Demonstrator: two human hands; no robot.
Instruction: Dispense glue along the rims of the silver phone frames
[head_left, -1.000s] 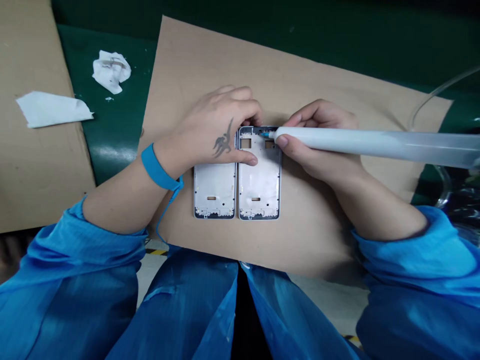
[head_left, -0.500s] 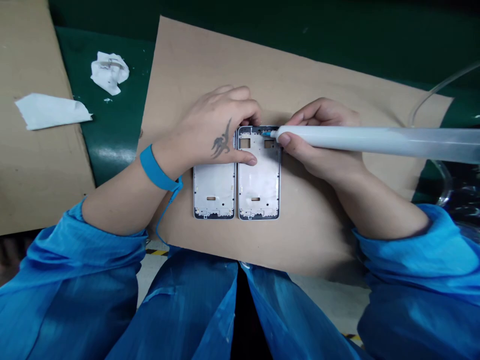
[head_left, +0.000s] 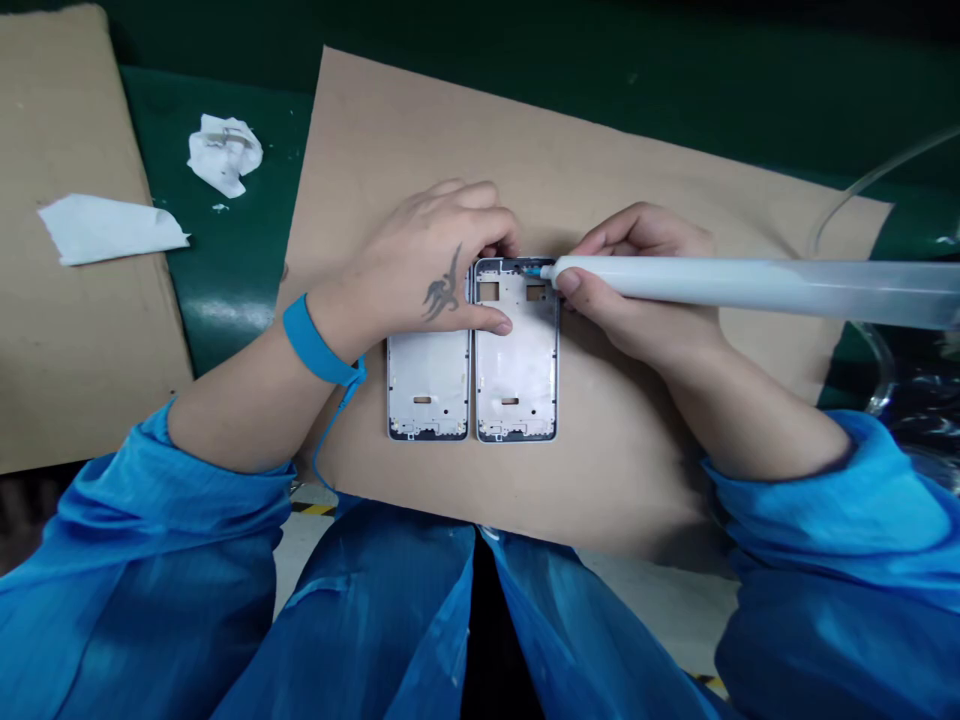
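Left hand: the left hand (head_left: 420, 265) lies half closed over the top of the left phone frame (head_left: 429, 395); its thumb (head_left: 495, 320) presses on the upper part of the right phone frame (head_left: 517, 385), and its fingers curl over the top edge of that frame; a dark tattoo (head_left: 441, 298) marks the back of the hand.

Right hand: the right hand (head_left: 637, 290) is closed around the barrel of a large dispensing syringe (head_left: 750, 280); the thumb and fingers hold it near its front end.

Syringe tip: the blue tip (head_left: 532, 271) is at the top edge of the right phone frame, inside the corner area on the right side; it seems to touch the frame, but the small contact is hard to see.

Phone frames: both lie flat and side by side on a brown cardboard sheet (head_left: 600, 170), almost touching; each is silver with white inner plate and has small cut-out openings.

Wrist: a blue strap (head_left: 315, 342) goes around the left wrist, with a thin blue cord (head_left: 326, 445) hanging from it.

Clothes: blue sleeves (head_left: 142, 530) cover both forearms to near the wrists.

Around: a crumpled white tissue (head_left: 223, 155) lies on the green bench (head_left: 232, 320); a flat white paper piece (head_left: 109, 228) lies on another cardboard sheet (head_left: 75, 130); a clear tube (head_left: 851, 185) runs at the right.
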